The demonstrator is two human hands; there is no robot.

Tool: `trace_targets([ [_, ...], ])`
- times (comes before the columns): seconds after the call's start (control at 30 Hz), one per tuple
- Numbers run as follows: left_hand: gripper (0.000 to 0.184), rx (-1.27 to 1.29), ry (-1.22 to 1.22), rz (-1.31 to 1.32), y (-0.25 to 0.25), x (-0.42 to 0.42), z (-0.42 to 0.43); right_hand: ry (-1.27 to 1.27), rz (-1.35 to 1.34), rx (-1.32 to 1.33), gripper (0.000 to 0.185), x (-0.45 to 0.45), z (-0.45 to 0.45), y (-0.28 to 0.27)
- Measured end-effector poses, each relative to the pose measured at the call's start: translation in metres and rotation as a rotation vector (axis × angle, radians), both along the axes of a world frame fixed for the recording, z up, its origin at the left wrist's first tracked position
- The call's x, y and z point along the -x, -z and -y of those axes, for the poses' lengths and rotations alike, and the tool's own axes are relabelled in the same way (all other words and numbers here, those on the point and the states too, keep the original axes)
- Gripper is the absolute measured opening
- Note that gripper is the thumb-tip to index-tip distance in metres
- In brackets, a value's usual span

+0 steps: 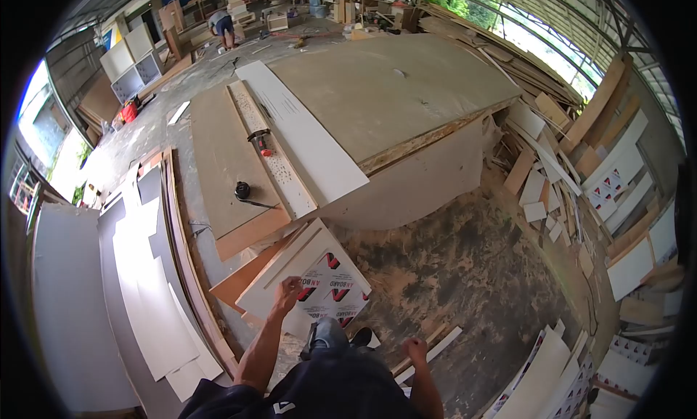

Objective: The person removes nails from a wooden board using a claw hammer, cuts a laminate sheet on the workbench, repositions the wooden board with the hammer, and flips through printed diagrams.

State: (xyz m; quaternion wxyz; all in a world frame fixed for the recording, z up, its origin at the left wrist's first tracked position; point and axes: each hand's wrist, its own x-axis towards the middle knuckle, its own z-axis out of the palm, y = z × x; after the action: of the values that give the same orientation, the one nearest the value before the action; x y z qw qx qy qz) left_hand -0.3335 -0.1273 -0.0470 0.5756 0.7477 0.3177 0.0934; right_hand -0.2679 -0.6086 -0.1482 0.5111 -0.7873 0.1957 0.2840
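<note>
The printed white board (330,277) sits at seven o'clock in view; the left hand (288,292) overlaps its eight-o'clock side, grip impossible to tell. At four o'clock from it, the right hand (415,350) is clenched; at eleven, a tape measure (242,191) rests on the worktable (212,157).

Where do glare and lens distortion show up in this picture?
Head view: glare washes out much of the white panels at left; head view: the curved roof suggests wide-angle distortion, and the corners are black; head view: large lettering on the printed board by the left hand is readable.
</note>
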Motion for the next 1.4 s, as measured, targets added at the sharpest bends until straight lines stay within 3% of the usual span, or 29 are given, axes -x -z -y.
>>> trace_targets([
  [0.1, 0.032, 0.077, -0.094, 0.043, -0.031, -0.060, 0.007, -0.034, 0.080, -0.184, 0.019, -0.062, -0.022, -0.007],
  [0.17, 0.031, 0.123, -0.147, 0.071, -0.044, -0.093, 0.003, -0.142, 0.051, -0.124, 0.020, -0.102, -0.059, -0.064],
  [0.23, 0.031, -0.281, -0.147, 0.031, -0.059, -0.123, -0.001, -0.226, 0.072, -0.128, 0.021, -0.142, -0.095, -0.087],
  [0.37, 0.026, -0.329, -0.207, 0.100, -0.076, -0.187, -0.006, -0.634, 0.439, -0.135, 0.024, -0.229, -0.174, -0.116],
  [0.43, 0.024, -0.503, -0.196, 0.127, -0.082, -0.223, -0.010, -0.686, 0.611, -0.205, 0.023, -0.270, -0.223, -0.139],
  [0.5, 0.032, -0.480, -0.194, 0.025, -0.069, -0.256, -0.021, -0.791, 0.680, -0.261, 0.021, -0.317, -0.269, -0.154],
  [0.53, 0.035, -0.616, -0.262, -0.041, -0.063, -0.272, -0.023, -0.816, 0.688, -0.265, 0.021, -0.340, -0.291, -0.153],
  [0.57, 0.039, -0.751, -0.331, -0.112, -0.056, -0.288, -0.025, -0.853, 0.880, -0.196, 0.022, -0.362, -0.313, -0.152],
  [0.6, 0.050, -0.700, -0.311, -0.201, -0.049, -0.301, -0.032, -0.882, 1.075, -0.128, 0.024, -0.381, -0.334, -0.152],
  [0.63, 0.050, -0.693, -0.347, -0.205, -0.044, -0.312, -0.027, -0.977, 0.993, -0.076, 0.035, -0.401, -0.351, -0.148],
  [0.7, 0.058, -0.877, -0.463, -0.395, -0.041, -0.336, -0.016, -0.982, 1.109, 0.046, 0.048, -0.434, -0.381, -0.138],
  [0.83, 0.062, -0.825, -0.505, -0.430, -0.046, -0.345, -0.016, -1.147, 0.938, 0.135, 0.058, -0.466, -0.425, -0.133],
  [0.9, 0.063, -0.825, -0.528, -0.478, -0.049, -0.350, -0.016, -1.010, 0.536, -0.047, 0.060, -0.475, -0.442, -0.129],
  [1.0, 0.064, -0.778, -0.592, -0.414, -0.050, -0.358, -0.017, -0.873, 0.287, -0.038, 0.053, -0.501, -0.454, -0.169],
  [1.13, 0.063, -0.713, -0.665, -0.352, -0.051, -0.359, -0.020, -0.885, 0.183, -0.206, 0.043, -0.535, -0.473, -0.133],
  [1.2, 0.064, -0.614, -0.737, -0.255, -0.051, -0.357, -0.019, -0.516, 0.039, -0.496, 0.034, -0.541, -0.476, -0.117],
  [1.23, 0.065, -0.568, -0.775, -0.202, -0.051, -0.357, -0.019, -0.531, 0.037, -0.500, 0.034, -0.552, -0.477, -0.125],
  [1.3, 0.063, -0.604, -0.795, -0.281, -0.049, -0.360, -0.019, -0.594, 0.246, -0.187, 0.033, -0.590, -0.473, -0.168],
  [1.37, 0.060, -0.762, -0.768, -0.404, -0.053, -0.371, -0.014, -0.483, 0.278, -0.187, 0.025, -0.630, -0.461, -0.195],
  [1.4, 0.059, -0.749, -0.809, -0.405, -0.066, -0.380, -0.010, -0.376, 0.207, -0.355, 0.024, -0.655, -0.454, -0.189],
])
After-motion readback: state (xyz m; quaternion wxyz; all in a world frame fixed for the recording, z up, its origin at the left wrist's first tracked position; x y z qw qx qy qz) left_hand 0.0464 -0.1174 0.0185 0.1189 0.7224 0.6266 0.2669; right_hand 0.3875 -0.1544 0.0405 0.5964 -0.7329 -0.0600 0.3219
